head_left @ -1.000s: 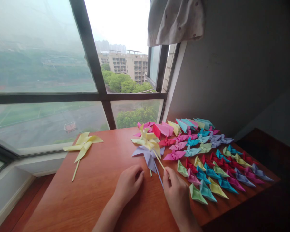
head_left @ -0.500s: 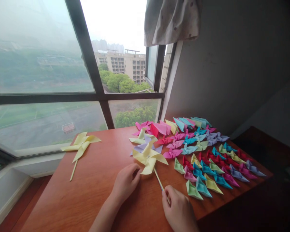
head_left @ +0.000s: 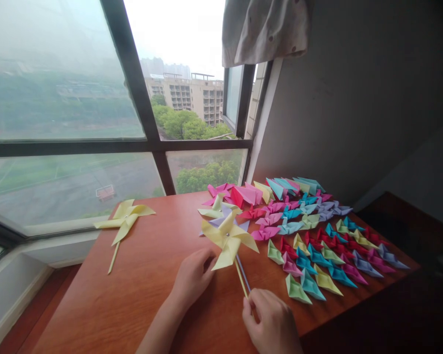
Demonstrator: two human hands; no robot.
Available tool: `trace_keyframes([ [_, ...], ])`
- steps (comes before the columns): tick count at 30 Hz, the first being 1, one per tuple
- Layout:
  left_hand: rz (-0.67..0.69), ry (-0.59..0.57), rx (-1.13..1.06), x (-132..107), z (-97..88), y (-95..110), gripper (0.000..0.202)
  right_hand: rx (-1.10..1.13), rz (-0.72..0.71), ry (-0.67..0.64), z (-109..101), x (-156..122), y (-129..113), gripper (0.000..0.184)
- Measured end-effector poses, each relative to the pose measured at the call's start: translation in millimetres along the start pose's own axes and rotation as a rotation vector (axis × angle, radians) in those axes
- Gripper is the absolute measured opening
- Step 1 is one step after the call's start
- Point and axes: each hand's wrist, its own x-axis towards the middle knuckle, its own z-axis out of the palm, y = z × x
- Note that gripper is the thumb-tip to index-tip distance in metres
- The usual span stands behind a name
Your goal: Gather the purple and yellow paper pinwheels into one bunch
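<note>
My right hand [head_left: 270, 319] is closed round the lower end of a yellow paper pinwheel [head_left: 227, 243], whose stick slants up to the left. A lilac stick shows just beside the yellow one. Behind the yellow blades lie a lilac pinwheel [head_left: 244, 225] and a pale green one [head_left: 214, 210], both partly covered. Loosely curled on the table, my left hand [head_left: 195, 273] holds nothing that I can see; its fingertips are close to the lower left blade. A second yellow pinwheel [head_left: 127, 220] lies apart on the left.
Several folded paper boats [head_left: 327, 281] stand in rows on the right of the brown table [head_left: 133, 305]. Paper cranes [head_left: 290, 226] and paper planes [head_left: 280, 189] are lined up behind them. A pink pinwheel [head_left: 217, 191] lies at the back edge, below the window [head_left: 206, 169].
My right hand has shifted slightly left with the yellow pinwheel's stick, and its blades have turned a little. The lilac stick now shows beside it. My left hand has stayed put.
</note>
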Motion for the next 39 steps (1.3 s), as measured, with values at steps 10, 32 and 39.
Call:
trace_keyframes([
  [10,0.002,-0.009,0.020,0.1,-0.5,0.9,0.020,-0.049,0.008,0.018,3.9,-13.8,16.9,0.025],
  [32,0.009,-0.013,0.021,-0.1,1.6,-1.9,0.017,-0.072,0.154,-0.045,29.2,85.6,2.0,0.023],
  [39,0.003,-0.013,0.028,-1.6,1.6,-1.6,0.016,-0.091,0.167,0.015,25.1,111.9,2.5,0.022],
])
